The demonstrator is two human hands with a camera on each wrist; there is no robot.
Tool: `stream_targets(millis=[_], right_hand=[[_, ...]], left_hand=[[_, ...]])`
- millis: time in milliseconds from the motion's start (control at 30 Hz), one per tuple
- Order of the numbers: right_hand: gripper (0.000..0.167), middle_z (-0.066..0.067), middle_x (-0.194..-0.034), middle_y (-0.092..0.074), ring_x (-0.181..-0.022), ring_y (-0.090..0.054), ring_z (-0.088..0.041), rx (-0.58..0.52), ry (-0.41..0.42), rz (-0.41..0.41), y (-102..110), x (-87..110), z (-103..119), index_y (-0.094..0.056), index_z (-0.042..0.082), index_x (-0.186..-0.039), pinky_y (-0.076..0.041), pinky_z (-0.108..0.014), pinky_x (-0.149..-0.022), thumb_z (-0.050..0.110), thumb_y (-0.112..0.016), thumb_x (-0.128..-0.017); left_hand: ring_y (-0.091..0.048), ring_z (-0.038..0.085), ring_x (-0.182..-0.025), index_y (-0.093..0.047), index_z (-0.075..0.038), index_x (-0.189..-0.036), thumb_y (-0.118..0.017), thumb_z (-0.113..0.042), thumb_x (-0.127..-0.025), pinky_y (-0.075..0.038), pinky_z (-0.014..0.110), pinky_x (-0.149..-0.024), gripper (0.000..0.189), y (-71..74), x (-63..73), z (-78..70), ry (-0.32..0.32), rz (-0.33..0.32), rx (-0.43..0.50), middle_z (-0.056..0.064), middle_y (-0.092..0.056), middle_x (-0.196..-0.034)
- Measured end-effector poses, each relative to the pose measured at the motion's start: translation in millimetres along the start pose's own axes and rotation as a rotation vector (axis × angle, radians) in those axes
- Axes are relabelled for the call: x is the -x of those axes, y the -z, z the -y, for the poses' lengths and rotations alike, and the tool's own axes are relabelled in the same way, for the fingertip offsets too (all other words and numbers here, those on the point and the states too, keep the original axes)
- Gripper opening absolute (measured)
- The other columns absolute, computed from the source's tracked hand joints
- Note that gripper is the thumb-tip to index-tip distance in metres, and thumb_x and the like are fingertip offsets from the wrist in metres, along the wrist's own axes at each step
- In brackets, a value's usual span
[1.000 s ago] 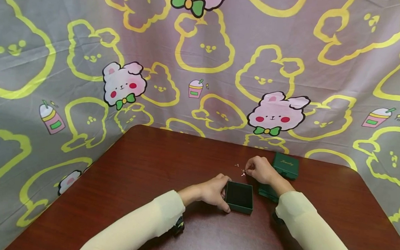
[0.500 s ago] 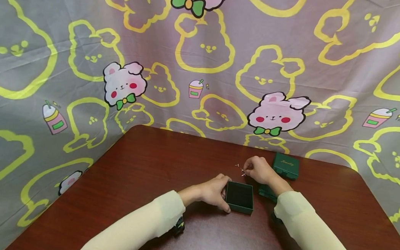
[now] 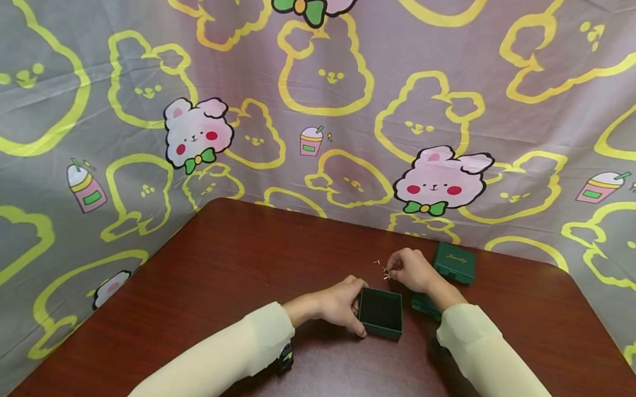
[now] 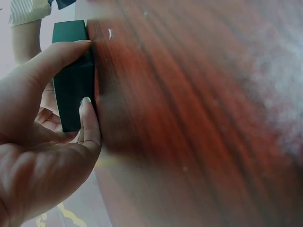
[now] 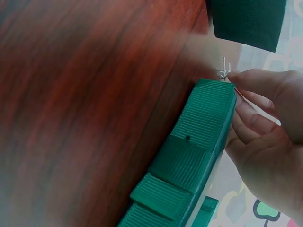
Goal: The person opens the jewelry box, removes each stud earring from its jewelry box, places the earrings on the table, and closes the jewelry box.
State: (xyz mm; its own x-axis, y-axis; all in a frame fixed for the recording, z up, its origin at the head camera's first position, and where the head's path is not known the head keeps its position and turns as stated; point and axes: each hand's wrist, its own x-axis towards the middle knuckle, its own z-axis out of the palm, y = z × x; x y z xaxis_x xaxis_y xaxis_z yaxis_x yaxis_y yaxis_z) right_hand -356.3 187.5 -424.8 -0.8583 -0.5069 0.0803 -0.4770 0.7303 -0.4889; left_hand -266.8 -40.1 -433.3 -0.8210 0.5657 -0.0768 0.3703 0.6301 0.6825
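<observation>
A shallow dark green jewelry box (image 3: 380,313) lies with its black inside facing up. My left hand (image 3: 336,306) grips its left side; in the left wrist view the thumb and fingers (image 4: 89,124) press on its outer walls. Farther back, my right hand (image 3: 413,270) has its thumb and curled fingers pinched at small silvery stud earrings (image 5: 224,74), whose thin pins stick up in the right wrist view. The fingertips partly hide which stud is held. Another small stud (image 3: 376,262) lies apart to the left.
A green box with gold lettering (image 3: 454,263) stands behind my right wrist. A green ribbed piece (image 5: 189,146) lies below my right forearm, partly covered in the head view. The brown table (image 3: 249,249) meets a patterned cloth (image 3: 351,103) at the back.
My right fingertips have shifted slightly at the studs, and the hand moved a little to the left. The left hand and the jewelry box stay practically still.
</observation>
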Motion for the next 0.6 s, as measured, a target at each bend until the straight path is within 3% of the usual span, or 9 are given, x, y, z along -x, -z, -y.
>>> stream_targets(millis=[600], right_hand=[[0.005, 0.001, -0.079, -0.068, -0.071, -0.059, -0.013, 0.008, 0.036, -0.028, 14, 8.9, 5, -0.074, 0.004, -0.091, -0.051, -0.035, -0.066, 0.003, -0.07, -0.092]], left_hand=[[-0.049, 0.008, -0.087, -0.054, -0.006, -0.123, -0.098, -0.016, -0.064, -0.043, 0.019, -0.08, 0.074, 0.3, 0.8, 0.4, -0.001, -0.004, 0.015, 0.002, -0.046, -0.107]])
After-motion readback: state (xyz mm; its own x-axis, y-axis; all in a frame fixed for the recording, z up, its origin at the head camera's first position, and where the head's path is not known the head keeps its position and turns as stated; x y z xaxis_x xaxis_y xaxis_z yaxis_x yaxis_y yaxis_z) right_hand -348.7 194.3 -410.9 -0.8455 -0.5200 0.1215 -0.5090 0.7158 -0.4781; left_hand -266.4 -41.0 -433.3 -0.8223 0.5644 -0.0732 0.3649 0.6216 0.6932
